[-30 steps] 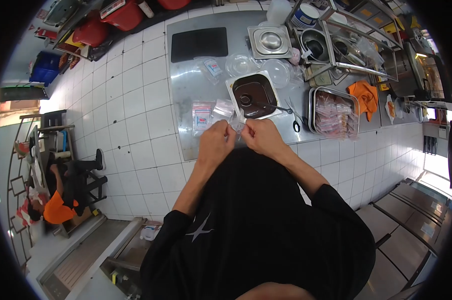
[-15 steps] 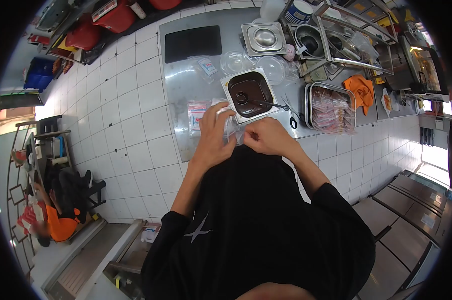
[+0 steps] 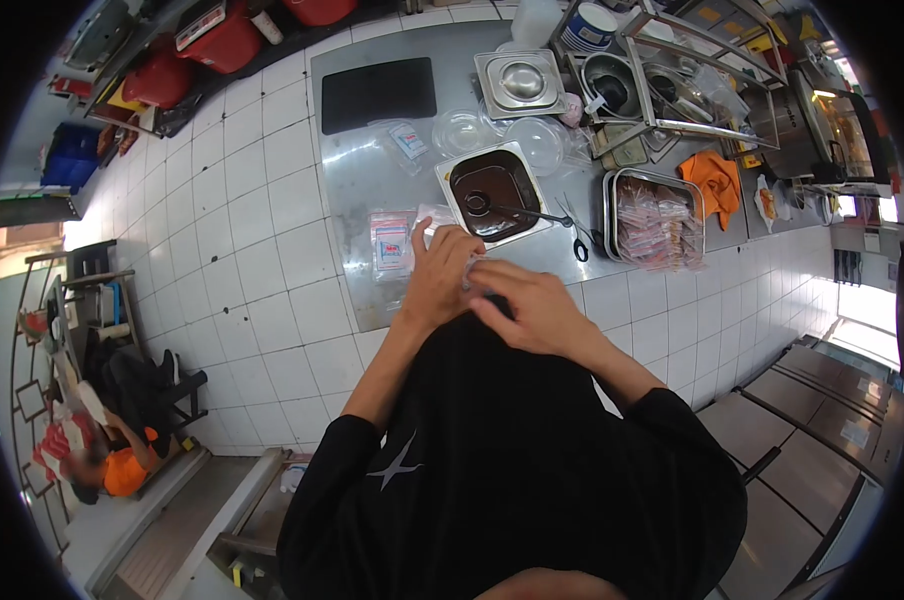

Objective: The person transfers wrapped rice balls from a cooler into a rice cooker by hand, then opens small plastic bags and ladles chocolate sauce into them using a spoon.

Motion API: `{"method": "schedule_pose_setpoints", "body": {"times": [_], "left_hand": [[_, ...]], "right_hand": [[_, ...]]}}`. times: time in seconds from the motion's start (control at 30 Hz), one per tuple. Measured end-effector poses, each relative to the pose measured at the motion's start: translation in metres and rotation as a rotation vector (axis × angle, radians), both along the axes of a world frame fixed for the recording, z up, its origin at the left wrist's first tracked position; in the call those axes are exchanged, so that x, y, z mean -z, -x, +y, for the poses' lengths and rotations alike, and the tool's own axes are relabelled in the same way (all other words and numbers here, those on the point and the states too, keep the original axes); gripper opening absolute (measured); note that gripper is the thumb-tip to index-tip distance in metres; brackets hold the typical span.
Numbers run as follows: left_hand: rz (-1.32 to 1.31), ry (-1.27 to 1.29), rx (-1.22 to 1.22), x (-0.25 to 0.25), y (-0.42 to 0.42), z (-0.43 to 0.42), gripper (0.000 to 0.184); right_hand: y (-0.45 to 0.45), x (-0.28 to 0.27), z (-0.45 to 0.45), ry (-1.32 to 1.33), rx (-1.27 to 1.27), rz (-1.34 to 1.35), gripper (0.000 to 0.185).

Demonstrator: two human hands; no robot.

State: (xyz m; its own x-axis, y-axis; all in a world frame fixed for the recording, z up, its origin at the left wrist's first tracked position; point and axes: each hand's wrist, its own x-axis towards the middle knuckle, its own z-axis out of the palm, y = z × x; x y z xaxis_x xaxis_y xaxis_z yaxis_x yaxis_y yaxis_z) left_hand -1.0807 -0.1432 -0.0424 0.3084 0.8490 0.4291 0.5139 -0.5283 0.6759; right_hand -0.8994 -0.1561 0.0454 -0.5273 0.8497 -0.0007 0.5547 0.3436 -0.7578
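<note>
My left hand [image 3: 440, 278] is curled around a small clear plastic bag [image 3: 469, 268] just in front of the table edge; much of the bag is hidden by fingers. My right hand [image 3: 537, 308] meets it from the right, fingers stretched toward the bag and thumb apart. Beyond them sits a steel pan [image 3: 528, 150] of dark brown sauce [image 3: 507, 182], with a ladle [image 3: 522, 212] resting in it. A pack of printed plastic bags [image 3: 392, 248] lies left of my left hand. Black-handled scissors [image 3: 581, 248] are right of the pan.
A steel tray [image 3: 610, 205] holds many filled sachets [image 3: 657, 225]. Orange cloth [image 3: 712, 185], clear lids [image 3: 534, 145], a lidded steel container [image 3: 520, 82] and a black mat [image 3: 380, 95] lie on the table [image 3: 347, 180]. A metal rack [image 3: 692, 130] stands back right. Another person [image 3: 127, 465] sits at far left.
My right hand has gone from a closed pinch to stretched fingers and moved against my left. My left fingers have curled in around the bag. The view has shifted slightly.
</note>
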Motion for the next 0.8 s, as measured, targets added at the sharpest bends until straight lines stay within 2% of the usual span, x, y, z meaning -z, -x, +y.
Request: {"method": "schedule_pose_setpoints", "body": {"times": [0.07,0.1,0.17,0.3,0.4,0.5,0.57,0.63,0.73,0.8], "left_hand": [[-0.032,0.038,0.109,0.006,-0.003,0.002,0.046],[-0.071,0.081,0.170,0.015,-0.005,0.002,0.046],[-0.088,0.102,0.264,0.018,-0.006,0.000,0.045],[-0.062,0.154,0.306,0.026,-0.011,-0.006,0.046],[-0.036,0.148,0.259,0.033,-0.014,-0.008,0.043],[-0.075,0.157,0.115,0.032,-0.010,-0.004,0.034],[-0.114,0.250,-0.040,0.037,-0.003,0.001,0.026],[-0.204,0.431,-0.145,0.034,0.005,0.008,0.020],[-0.319,0.573,-0.239,0.062,0.019,0.020,0.015],[-0.483,0.599,-0.297,0.093,0.018,0.028,0.014]], "right_hand": [[0.003,0.018,-0.002,0.053,-0.097,-0.178,0.040],[0.005,0.022,-0.001,0.120,-0.114,-0.218,0.051],[0.002,0.016,0.004,0.215,-0.173,-0.274,0.055],[-0.007,0.008,0.016,0.383,-0.251,-0.294,0.065],[-0.016,0.027,0.009,0.208,-0.233,-0.239,0.048],[-0.033,0.063,0.004,0.254,0.209,0.424,0.029],[-0.070,0.127,0.013,0.080,0.722,0.454,0.014],[-0.089,0.149,0.037,-0.081,0.987,0.412,0.026],[-0.091,0.159,0.047,0.343,0.997,0.401,0.039],[-0.078,0.155,0.057,0.340,0.834,0.422,0.029]]}}
